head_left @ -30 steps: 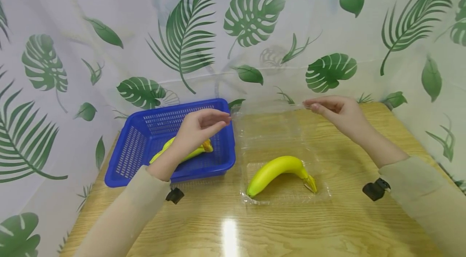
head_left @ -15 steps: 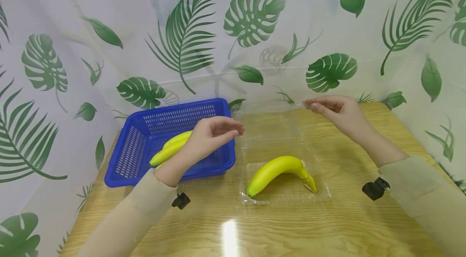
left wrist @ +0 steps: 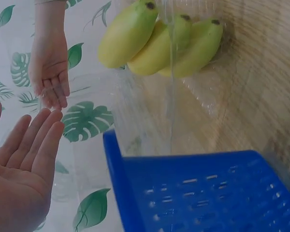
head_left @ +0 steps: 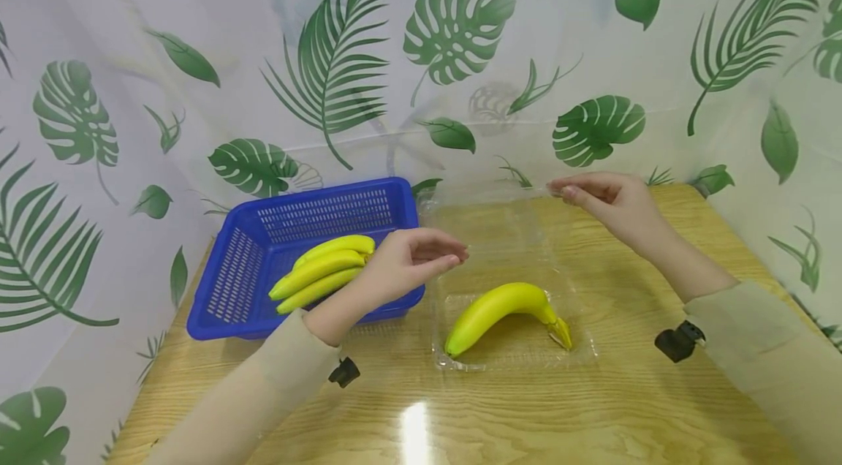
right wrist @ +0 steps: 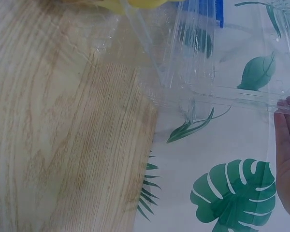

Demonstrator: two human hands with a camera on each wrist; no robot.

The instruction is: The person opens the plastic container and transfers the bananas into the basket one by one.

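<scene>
Right hand [head_left: 608,205] pinches the raised lid edge of the clear box [head_left: 500,231] at mid-desk; the banana [head_left: 503,308] lies inside. Left hand [head_left: 411,267], fingers straight and empty in the wrist view, seemingly hovers beside the blue basket [head_left: 256,260].

A wooden table [head_left: 658,406] with pale, wavy grain is seen across the lower part of the head view, and a bright patch of overhead light is reflected on its glossy surface near the front edge. The table is enclosed at the back and on both sides by a white curtain [head_left: 217,4] printed with green tropical leaves: monstera leaves, palm fronds and small single leaves. Fainter grey leaf shapes are shown through the fabric in places. The same wood grain [right wrist: 63,135] is seen in the right wrist view, with the curtain [right wrist: 208,169] hanging just beyond the table edge. The scene is evenly and softly lit.
</scene>
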